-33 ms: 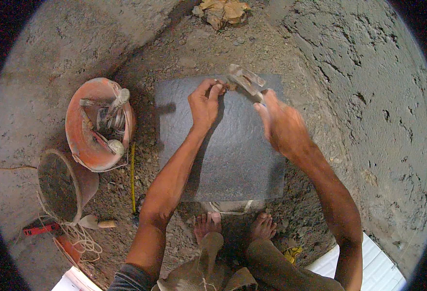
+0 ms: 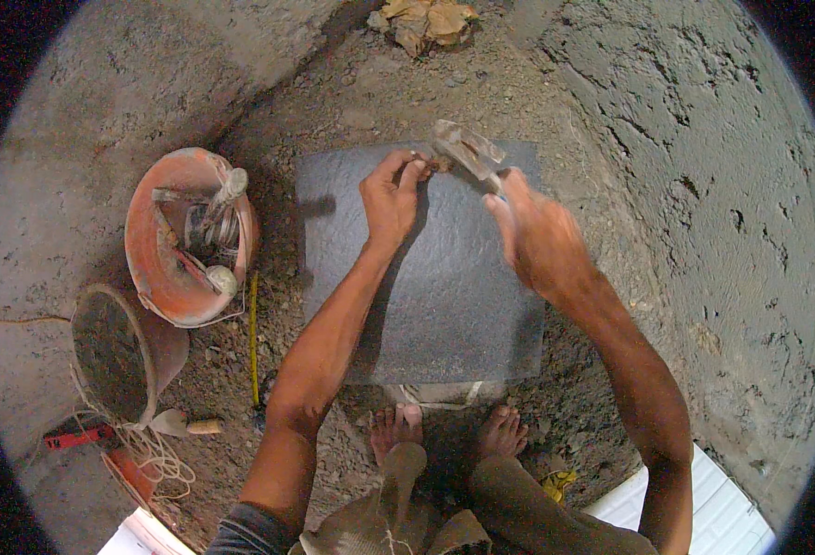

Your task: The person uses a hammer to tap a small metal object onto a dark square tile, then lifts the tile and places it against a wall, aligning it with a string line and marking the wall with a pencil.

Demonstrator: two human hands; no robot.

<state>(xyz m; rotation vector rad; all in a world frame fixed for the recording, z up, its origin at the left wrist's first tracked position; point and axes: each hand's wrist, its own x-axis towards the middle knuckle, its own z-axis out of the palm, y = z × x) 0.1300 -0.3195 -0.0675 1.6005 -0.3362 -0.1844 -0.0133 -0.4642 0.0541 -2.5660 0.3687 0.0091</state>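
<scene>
Both hands are above the far part of the tile. The left hand (image 2: 391, 205) has its fingers bent in toward the thumb, with a small brown bit (image 2: 439, 165) just beside the fingertips; whether they close on it, I cannot tell. The right hand (image 2: 544, 236) is wrapped around the handle of a tool (image 2: 466, 148), whose head is blurred and stands over the far edge, near the brown bit.

Closest to the person's body, at the lower right, lies a white panel (image 2: 703, 504), and near it a yellow scrap (image 2: 558, 483) on the soil. Two bare feet (image 2: 396, 427) are on the ground, and between them and the tile there is a pale strap (image 2: 444, 405). The tile (image 2: 454, 287), dark grey and square, lies flat just beyond the feet, between the two forearms.

On the left side, a pale rope (image 2: 169, 467) is in loose loops near a trowel (image 2: 172, 424) and a red bar (image 2: 79, 437). Beyond these, a grey bucket (image 2: 172, 356) leans, and a yellow strip (image 2: 254, 338) lies along the soil. Farther is an orange bucket (image 2: 143, 236) which contains several tools. Farthest of all, on the rubble, rests crumpled paper (image 2: 426, 25). Along the right rises a rough grey wall (image 2: 731, 240).
</scene>
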